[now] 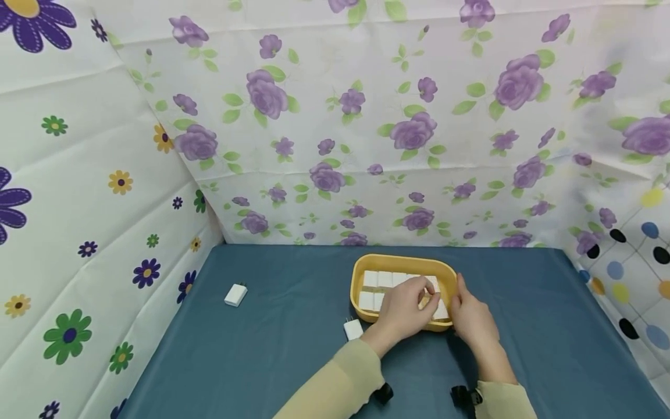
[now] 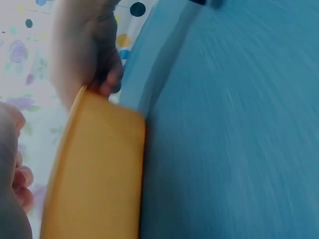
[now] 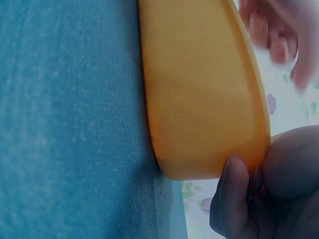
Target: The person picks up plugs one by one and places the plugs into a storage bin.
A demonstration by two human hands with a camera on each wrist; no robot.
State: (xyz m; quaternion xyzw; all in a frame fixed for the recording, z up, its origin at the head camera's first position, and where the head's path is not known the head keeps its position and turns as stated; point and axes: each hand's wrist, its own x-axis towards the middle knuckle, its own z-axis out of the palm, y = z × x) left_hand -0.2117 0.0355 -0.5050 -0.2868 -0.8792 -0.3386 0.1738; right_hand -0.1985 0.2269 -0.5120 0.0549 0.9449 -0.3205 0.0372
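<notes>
A yellow plastic basket (image 1: pixel 361 265) stands near the back of the table, with several white charger plugs (image 1: pixel 385 279) lined up in rows inside. My left hand (image 1: pixel 405 308) is over the basket's front part, its fingers loosely bent and nothing visible in them; it hides some of the plugs. At the basket's right end, my right hand (image 1: pixel 473 320) grips the rim between thumb and fingers, as the right wrist view also shows. One charger plug (image 1: pixel 353 329) lies just outside the basket's front, beside my left wrist. Another charger plug (image 1: pixel 235 295) lies farther left, its prongs showing.
A blue cloth (image 1: pixel 293 349) covers the table. White flower-printed sheets (image 1: pixel 314 105) hang behind it and along the left side (image 1: pixel 78 221). On the right is a sheet with coloured dots (image 1: pixel 635 279).
</notes>
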